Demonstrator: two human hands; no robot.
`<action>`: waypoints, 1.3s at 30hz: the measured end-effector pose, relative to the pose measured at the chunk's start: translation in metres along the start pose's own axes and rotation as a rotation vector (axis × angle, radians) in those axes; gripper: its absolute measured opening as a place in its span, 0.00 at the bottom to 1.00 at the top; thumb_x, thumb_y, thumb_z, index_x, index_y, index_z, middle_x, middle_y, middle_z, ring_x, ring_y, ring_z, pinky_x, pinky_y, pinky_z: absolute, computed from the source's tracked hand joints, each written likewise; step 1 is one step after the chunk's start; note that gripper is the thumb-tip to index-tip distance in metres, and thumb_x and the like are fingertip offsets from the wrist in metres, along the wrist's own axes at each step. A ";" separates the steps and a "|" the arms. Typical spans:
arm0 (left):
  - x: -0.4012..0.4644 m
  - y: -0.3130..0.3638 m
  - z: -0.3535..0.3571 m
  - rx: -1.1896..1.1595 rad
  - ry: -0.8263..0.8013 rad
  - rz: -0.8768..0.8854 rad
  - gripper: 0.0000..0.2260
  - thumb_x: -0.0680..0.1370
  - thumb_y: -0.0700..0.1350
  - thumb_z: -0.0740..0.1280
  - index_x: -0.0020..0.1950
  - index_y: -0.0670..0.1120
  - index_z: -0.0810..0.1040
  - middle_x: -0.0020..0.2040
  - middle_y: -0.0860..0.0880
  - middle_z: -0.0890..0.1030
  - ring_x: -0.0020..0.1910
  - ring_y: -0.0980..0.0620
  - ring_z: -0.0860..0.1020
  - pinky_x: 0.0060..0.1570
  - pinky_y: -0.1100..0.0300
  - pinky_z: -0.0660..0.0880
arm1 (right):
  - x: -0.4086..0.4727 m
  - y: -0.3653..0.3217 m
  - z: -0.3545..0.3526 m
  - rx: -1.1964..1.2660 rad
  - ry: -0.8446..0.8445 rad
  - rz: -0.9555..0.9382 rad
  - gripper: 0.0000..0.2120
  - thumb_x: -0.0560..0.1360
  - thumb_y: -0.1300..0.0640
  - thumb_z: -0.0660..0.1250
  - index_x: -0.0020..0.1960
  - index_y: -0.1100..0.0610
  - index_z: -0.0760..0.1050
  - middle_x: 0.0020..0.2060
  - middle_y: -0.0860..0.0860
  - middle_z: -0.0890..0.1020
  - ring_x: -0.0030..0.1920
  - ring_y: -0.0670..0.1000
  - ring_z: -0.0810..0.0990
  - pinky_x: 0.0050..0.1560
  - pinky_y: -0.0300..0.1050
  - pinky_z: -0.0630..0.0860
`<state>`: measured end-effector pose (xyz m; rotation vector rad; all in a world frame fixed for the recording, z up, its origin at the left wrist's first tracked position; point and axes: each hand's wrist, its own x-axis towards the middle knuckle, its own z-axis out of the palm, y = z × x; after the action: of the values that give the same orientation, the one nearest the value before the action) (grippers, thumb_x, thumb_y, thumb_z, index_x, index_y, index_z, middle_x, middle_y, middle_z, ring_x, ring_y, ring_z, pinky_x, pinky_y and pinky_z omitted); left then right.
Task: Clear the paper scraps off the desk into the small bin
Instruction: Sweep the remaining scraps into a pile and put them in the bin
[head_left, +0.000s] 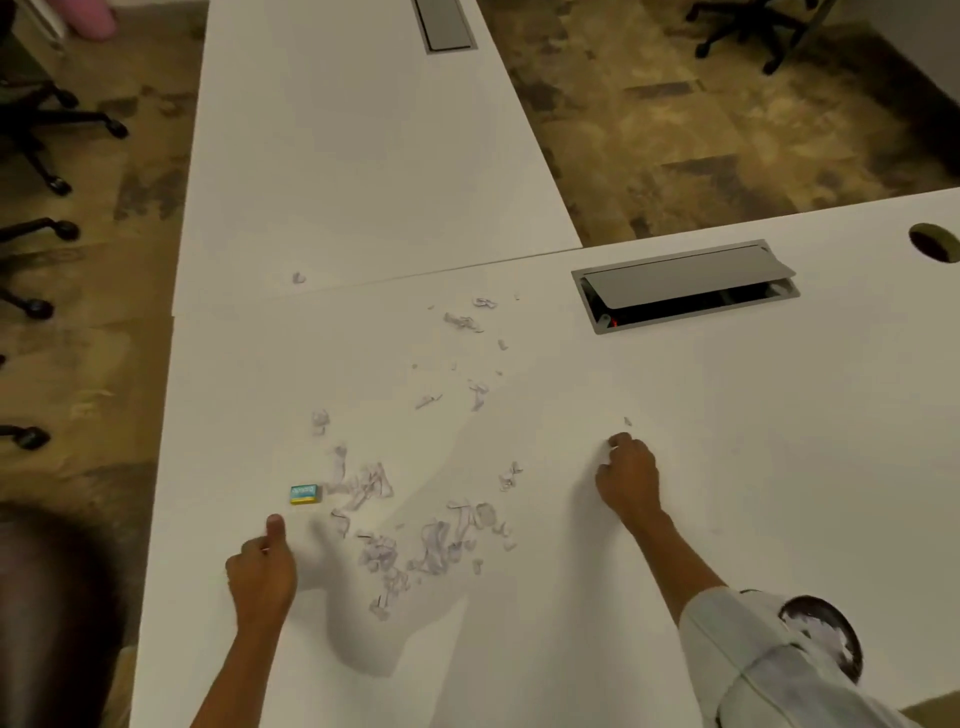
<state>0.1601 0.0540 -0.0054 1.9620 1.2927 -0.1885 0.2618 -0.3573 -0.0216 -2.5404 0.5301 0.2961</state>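
Tabletop (571, 649): white, L-shaped run of two joined surfaces, seam running across above the scraps.
Cable hatch (685, 283): grey, recessed in the far right of the tabletop, flap tilted partly up.
Small bin (826, 636): dark round rim, white paper inside, at the near right edge of the tabletop, partly hidden by the right sleeve (737, 649).
Paper scraps (431, 545): white torn pieces with dark print, thickest in a loose cluster near the front between the two hands; a thinner trail reaches back toward the seam, one lone piece beyond it.
Right hand (626, 480): knuckles up on the tabletop, well right of the main cluster, fingers curled together around a small white scrap at the fingertips.
Left hand (262, 569): resting at the left of the cluster, fingers folded into a fist, thumb extended forward; nothing visible in it.
Small box (304, 493): blue and yellow, just ahead of the left thumb, beside the scraps.
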 end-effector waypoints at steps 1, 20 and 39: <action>-0.006 0.009 0.009 -0.059 -0.044 0.011 0.30 0.80 0.61 0.51 0.57 0.35 0.76 0.55 0.31 0.77 0.56 0.32 0.75 0.60 0.41 0.70 | -0.010 -0.018 0.016 0.010 -0.034 -0.063 0.19 0.72 0.69 0.64 0.63 0.64 0.72 0.55 0.59 0.77 0.55 0.58 0.77 0.50 0.42 0.70; 0.093 0.040 -0.006 0.012 -0.039 0.034 0.34 0.78 0.66 0.47 0.65 0.40 0.71 0.63 0.33 0.74 0.58 0.31 0.75 0.62 0.34 0.71 | 0.063 -0.005 -0.020 -0.077 0.105 0.064 0.16 0.72 0.68 0.65 0.60 0.67 0.74 0.56 0.66 0.76 0.56 0.65 0.75 0.54 0.54 0.73; 0.173 0.142 -0.001 -0.041 -0.088 0.481 0.26 0.73 0.65 0.61 0.60 0.46 0.75 0.61 0.44 0.76 0.59 0.44 0.75 0.58 0.50 0.72 | 0.165 -0.174 0.014 -0.007 -0.047 -0.278 0.23 0.79 0.49 0.62 0.69 0.61 0.69 0.67 0.64 0.70 0.67 0.65 0.68 0.66 0.57 0.67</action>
<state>0.3612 0.1523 -0.0186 2.1394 0.7330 -0.0097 0.4826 -0.2639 -0.0057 -2.5664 0.1542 0.2546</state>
